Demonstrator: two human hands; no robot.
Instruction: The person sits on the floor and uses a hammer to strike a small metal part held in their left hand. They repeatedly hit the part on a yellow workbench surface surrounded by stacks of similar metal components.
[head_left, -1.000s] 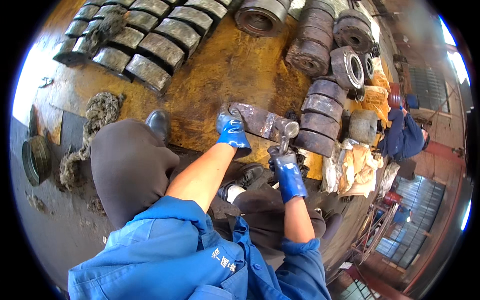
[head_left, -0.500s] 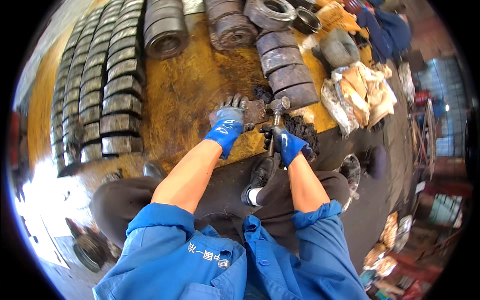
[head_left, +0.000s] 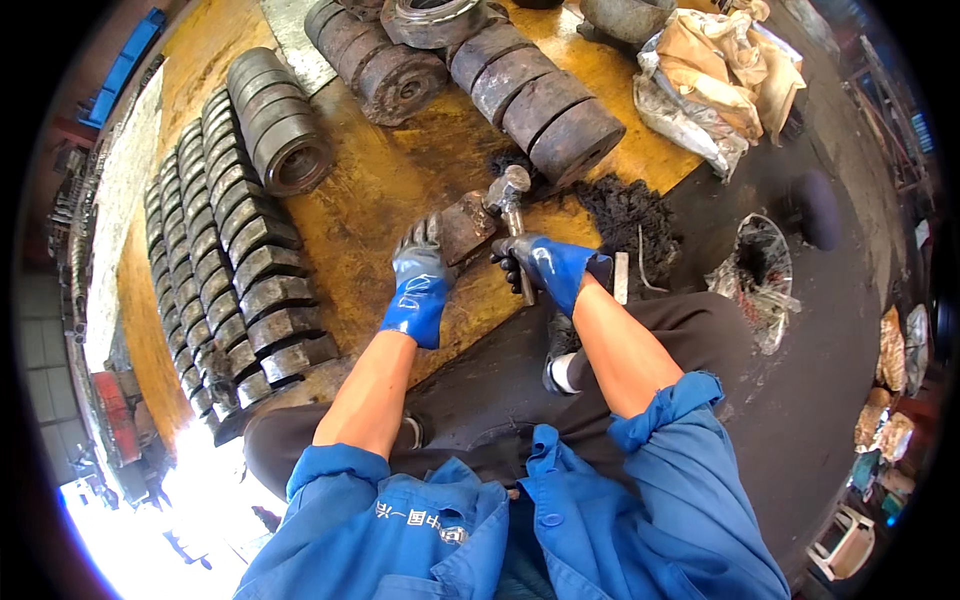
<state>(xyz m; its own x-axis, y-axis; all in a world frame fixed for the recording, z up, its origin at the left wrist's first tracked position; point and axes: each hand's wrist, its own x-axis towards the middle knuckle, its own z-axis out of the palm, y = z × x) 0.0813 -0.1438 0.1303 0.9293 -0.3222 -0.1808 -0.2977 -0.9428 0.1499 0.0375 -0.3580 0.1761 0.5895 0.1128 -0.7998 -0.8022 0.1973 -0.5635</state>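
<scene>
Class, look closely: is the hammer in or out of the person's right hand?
In: the gloved right hand is closed around the hammer, whose metal head sticks out beyond it.

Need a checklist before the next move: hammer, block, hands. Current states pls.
1. Hammer held: ok, right hand wrapped around its handle.
2. Left hand away from the hammer head: ok, it is at the block's other end.
3. Left hand firm on block: cannot tell, contact hidden.
4. Gloves on: ok, both hands.
5. Hammer head off block: cannot tell from this angle.
6. Clear space around hammer: not ok, dark rollers and black fibre clump sit close.
</scene>
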